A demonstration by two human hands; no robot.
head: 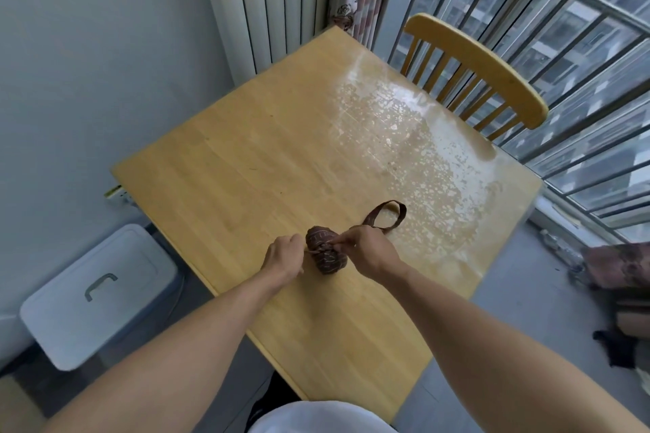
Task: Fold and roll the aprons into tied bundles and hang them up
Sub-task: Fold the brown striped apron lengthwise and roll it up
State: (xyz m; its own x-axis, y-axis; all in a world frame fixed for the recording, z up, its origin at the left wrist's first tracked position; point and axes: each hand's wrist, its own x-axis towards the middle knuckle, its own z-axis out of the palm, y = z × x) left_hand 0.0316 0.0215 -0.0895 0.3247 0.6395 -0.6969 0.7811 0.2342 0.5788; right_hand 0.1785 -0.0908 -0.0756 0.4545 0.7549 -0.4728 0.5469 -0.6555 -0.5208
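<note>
Brown apron bundle (pixel 326 254) lies rolled on the wooden bench (pixel 267 158), near its front edge. Left hand (pixel 285 255) pinches a thin tie (pixel 313 251) just beside the bundle's left side. Right hand (pixel 369 250) pinches the tie's other end on top of the bundle. Behind it, a strap loop (pixel 386 216) rests flat on the bench.

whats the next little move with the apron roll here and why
Probably pull both hands apart to cinch the knot. The left hand and right hand each pinch a tie end over the rolled apron on the table, and its loop lies free for hanging.
</note>
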